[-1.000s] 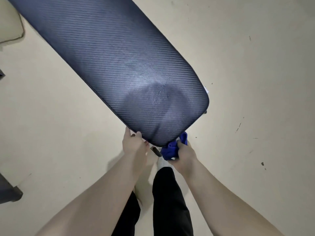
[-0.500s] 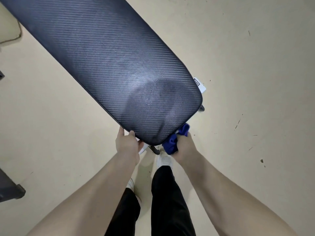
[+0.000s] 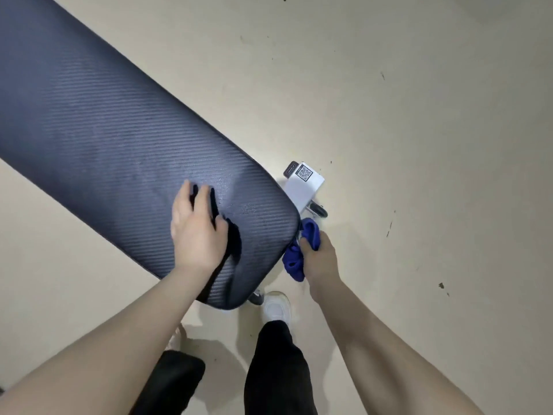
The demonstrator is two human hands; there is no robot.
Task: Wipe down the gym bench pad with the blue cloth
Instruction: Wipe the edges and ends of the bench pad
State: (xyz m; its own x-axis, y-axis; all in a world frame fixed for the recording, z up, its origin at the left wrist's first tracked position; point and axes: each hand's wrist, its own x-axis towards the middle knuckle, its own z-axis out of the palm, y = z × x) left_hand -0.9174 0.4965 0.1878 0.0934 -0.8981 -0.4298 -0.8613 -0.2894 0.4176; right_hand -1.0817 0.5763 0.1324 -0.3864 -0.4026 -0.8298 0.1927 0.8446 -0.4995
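The dark, ribbed gym bench pad runs from the upper left down to its rounded near end at centre. My left hand lies flat on top of the pad near that end, fingers spread. My right hand grips the bunched blue cloth and presses it against the pad's right side edge, by the near corner. Part of the cloth hangs below my fingers.
A white frame piece with a QR label and a black foot stick out under the pad on the right. My white shoe and black trouser legs stand just below the pad's end. Beige floor lies all around.
My left hand has moved from the pad's end edge up onto its top surface. My right hand with the cloth has shifted from the end corner round to the right side edge.
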